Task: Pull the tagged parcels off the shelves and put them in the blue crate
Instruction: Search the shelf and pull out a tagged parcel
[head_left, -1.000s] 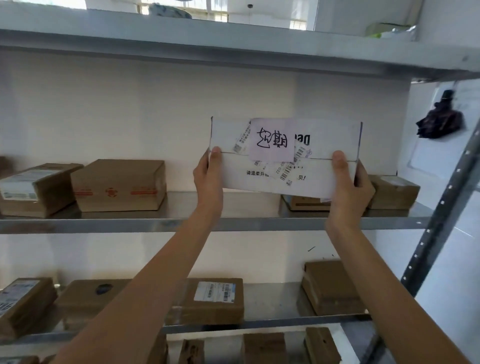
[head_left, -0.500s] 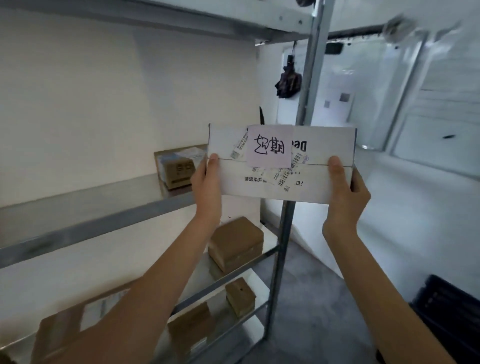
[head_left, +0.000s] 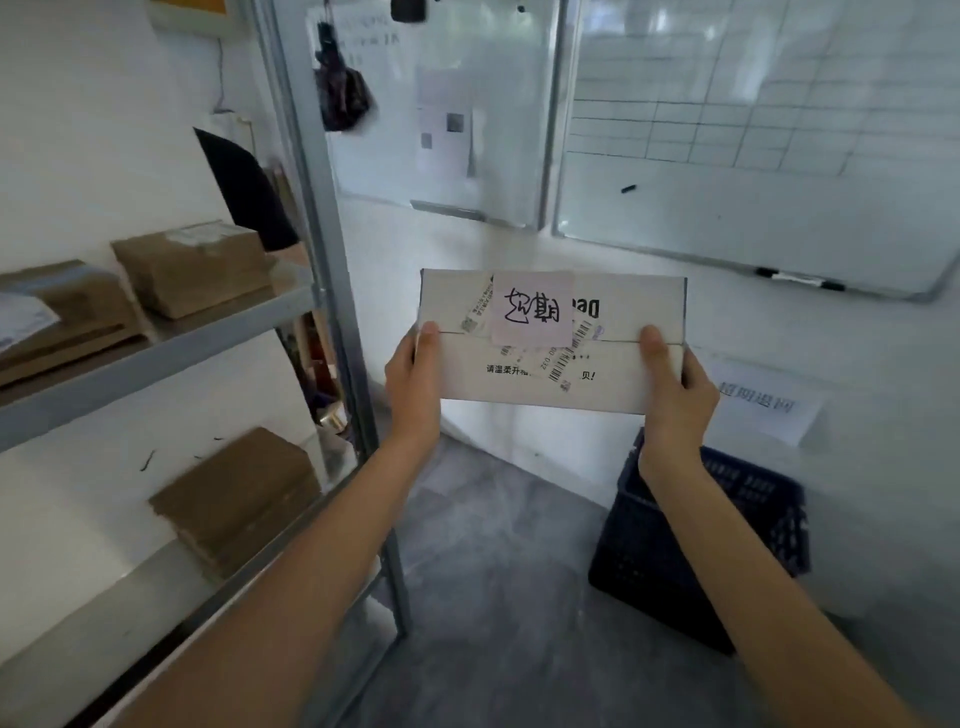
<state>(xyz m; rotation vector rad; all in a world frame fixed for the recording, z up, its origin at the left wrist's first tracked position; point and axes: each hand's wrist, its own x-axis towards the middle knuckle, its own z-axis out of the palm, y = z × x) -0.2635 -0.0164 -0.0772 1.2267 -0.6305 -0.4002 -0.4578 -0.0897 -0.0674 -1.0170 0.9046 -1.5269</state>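
**Tagged parcel is off the shelf, crate drop still to go**

Tagged parcel (head_left: 553, 340) sits dead centre of the frame, held up in the air by both hands. The left hand (head_left: 415, 382) clamps the left edge and the right hand (head_left: 675, 395) clamps the right edge, thumbs pressed on the front face, other fingers wrapped behind where I can't see them.

Progress-wise I'd say this one is about halfway: it's clear of the shelves (head_left: 156, 345) at the left of the frame, but not in the blue crate (head_left: 727, 545) yet. The crate sits on the floor at lower right, below the parcel, and I can't see inside it. Several brown boxes (head_left: 192, 265) remain on the shelves; whether any are tagged, can't tell from here.

Parcel itself is a flat white carton with a pale pink note (head_left: 532, 309) stuck on the front, handwriting scrawled on it, barcode stickers underneath. The print looks upside down.
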